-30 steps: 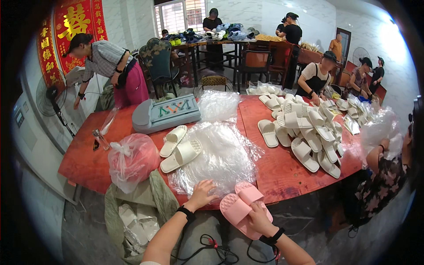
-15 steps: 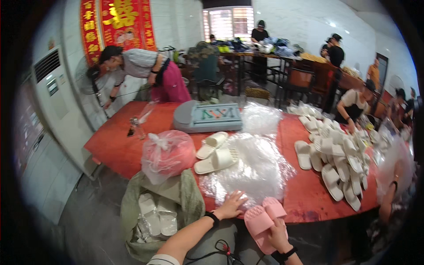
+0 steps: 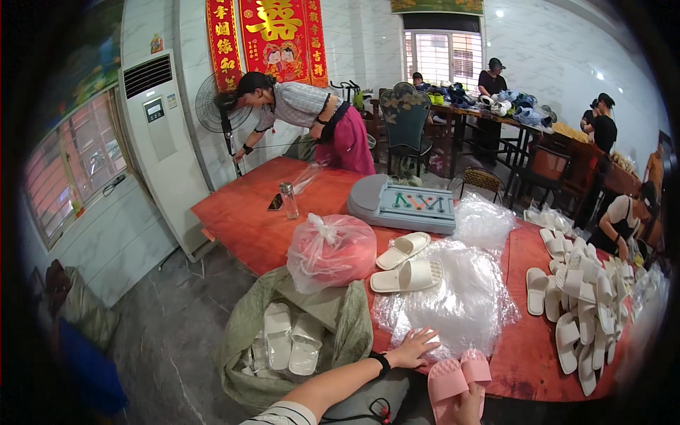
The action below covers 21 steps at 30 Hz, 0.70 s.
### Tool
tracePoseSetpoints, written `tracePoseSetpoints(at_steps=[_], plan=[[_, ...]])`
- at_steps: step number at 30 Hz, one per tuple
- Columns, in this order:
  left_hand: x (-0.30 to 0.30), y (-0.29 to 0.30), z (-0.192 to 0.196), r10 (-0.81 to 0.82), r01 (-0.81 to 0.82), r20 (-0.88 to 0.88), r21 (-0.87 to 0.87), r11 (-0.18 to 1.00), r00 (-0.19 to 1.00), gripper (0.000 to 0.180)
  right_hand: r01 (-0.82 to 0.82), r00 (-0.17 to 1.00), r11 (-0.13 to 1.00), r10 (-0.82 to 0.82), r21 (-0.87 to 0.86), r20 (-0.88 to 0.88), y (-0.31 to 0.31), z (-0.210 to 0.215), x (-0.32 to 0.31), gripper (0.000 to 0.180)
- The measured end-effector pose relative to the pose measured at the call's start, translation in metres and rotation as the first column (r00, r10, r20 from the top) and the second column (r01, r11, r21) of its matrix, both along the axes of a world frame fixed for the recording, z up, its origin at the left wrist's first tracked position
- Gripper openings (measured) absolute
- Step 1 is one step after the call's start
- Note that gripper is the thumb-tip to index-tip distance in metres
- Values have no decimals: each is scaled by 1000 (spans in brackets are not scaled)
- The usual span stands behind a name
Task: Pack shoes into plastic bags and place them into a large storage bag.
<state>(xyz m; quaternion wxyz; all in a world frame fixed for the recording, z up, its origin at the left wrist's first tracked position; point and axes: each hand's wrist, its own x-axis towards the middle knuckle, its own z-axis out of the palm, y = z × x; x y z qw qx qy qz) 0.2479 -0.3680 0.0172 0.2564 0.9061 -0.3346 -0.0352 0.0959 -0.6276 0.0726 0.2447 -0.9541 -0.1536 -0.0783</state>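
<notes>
My left hand (image 3: pixel 414 348) lies with fingers spread on the near edge of a stack of clear plastic bags (image 3: pixel 460 297). Low in the picture, my right hand (image 3: pixel 467 405) grips a pair of pink slippers (image 3: pixel 448 382) by the straps, just in front of the table edge. A pair of cream slippers (image 3: pixel 406 276) rests at the left side of the bags. Left of my left arm, an open green woven sack (image 3: pixel 241 354) holds cream slippers in clear wrapping (image 3: pixel 304 343). Part of my right hand is cut off by the lower edge.
On the red table (image 3: pixel 262 191) stand a tied bag with something pink (image 3: pixel 333 251), a grey slab-shaped device (image 3: pixel 411 205), a glass (image 3: pixel 288 200) and a heap of cream slippers (image 3: pixel 584 297). One person (image 3: pixel 304 106) bends by a fan (image 3: pixel 216 106); others work farther back.
The view has swung left and up, so the table and its things appear farther right. My left hand stays on the bags; the pink slippers remain in my right hand.
</notes>
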Motion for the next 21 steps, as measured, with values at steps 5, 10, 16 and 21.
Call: tracePoseSetpoints(at_steps=[5, 10, 16, 21], plan=[[-1, 0, 0, -10, 10, 21, -26, 1000, 1000, 72, 5, 999, 1000, -4, -16, 37, 2, 5, -1, 42], [1, 1, -7, -16, 16, 17, -34, 999, 1000, 76, 30, 999, 999, -30, 15, -41, 0, -4, -2, 40], [-1, -1, 5, -7, 7, -26, 1, 1000, 1000, 71, 39, 998, 999, -39, 4, -40, 0, -1, -2, 38], [-3, 0, 7, -6, 6, -11, 2, 1000, 1000, 71, 42, 998, 999, -42, -6, -38, 1, -4, -3, 40]])
